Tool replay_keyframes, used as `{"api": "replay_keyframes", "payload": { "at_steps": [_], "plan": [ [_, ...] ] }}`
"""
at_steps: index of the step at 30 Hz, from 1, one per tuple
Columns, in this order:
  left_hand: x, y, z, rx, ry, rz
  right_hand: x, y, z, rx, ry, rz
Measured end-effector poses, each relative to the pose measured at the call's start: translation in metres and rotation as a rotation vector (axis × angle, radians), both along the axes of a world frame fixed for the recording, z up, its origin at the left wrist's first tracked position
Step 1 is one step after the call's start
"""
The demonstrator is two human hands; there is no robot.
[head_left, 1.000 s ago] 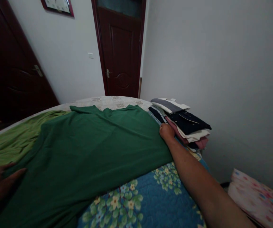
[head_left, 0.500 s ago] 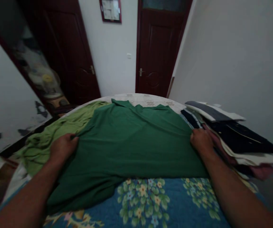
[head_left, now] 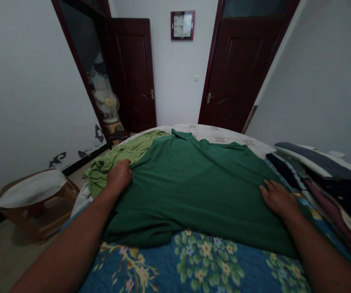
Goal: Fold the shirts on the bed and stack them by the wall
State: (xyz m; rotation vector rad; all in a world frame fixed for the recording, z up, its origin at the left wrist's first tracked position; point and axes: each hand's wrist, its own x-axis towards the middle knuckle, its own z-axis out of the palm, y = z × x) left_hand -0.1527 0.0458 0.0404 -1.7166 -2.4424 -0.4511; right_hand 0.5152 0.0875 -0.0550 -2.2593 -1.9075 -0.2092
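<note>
Green shirt may wrinkle if the left hand, pinching its edge, pulls hard. The right hand lies flat on it.

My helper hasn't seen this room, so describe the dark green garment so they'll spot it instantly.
Face the wall clock, then look down at the table. The dark green garment lies across it, spread wide, unlike the crumpled light green cloth on its left and the folded clothes stack on its right.

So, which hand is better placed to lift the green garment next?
Probably the left hand, apparently closed on the edge of the green garment; the right hand lies open on top.
</note>
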Motion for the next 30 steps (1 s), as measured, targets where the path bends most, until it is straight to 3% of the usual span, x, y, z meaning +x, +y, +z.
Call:
{"api": "replay_keyframes", "payload": {
  "at_steps": [3, 6, 9, 13, 17, 20, 22, 25, 28, 30],
  "plan": [
    [0.011, 0.003, 0.010, 0.035, 0.019, -0.226, -0.004, -0.002, 0.001, -0.020, 0.009, -0.034],
    [0.032, 0.018, 0.018, -0.062, -0.039, -0.568, -0.012, -0.005, 0.005, -0.038, 0.014, -0.053],
    [0.057, 0.041, 0.015, -0.196, -0.037, -0.737, -0.018, -0.007, 0.010, -0.050, 0.016, -0.124],
    [0.073, 0.066, -0.010, -0.320, 0.058, -0.612, -0.021, -0.010, 0.017, -0.059, 0.048, -0.250],
    [0.060, 0.075, -0.043, -0.205, 0.127, -0.471, -0.025, -0.014, 0.026, -0.074, 0.085, -0.282],
    [0.050, 0.077, -0.056, -0.153, 0.158, -0.451, -0.031, -0.016, 0.033, -0.030, 0.039, -0.256],
    [0.049, 0.077, -0.058, -0.142, 0.163, -0.455, -0.040, -0.016, 0.037, 0.004, -0.004, -0.140],
    [0.051, 0.078, -0.057, -0.136, 0.157, -0.460, -0.064, -0.005, 0.045, -0.009, 0.015, 0.170],
    [0.052, 0.077, -0.055, -0.132, 0.159, -0.459, -0.104, 0.020, 0.053, -0.036, 0.060, 0.444],
    [0.052, 0.077, -0.055, -0.132, 0.159, -0.459, -0.135, 0.041, 0.057, -0.059, 0.082, 0.539]
  ]
}}
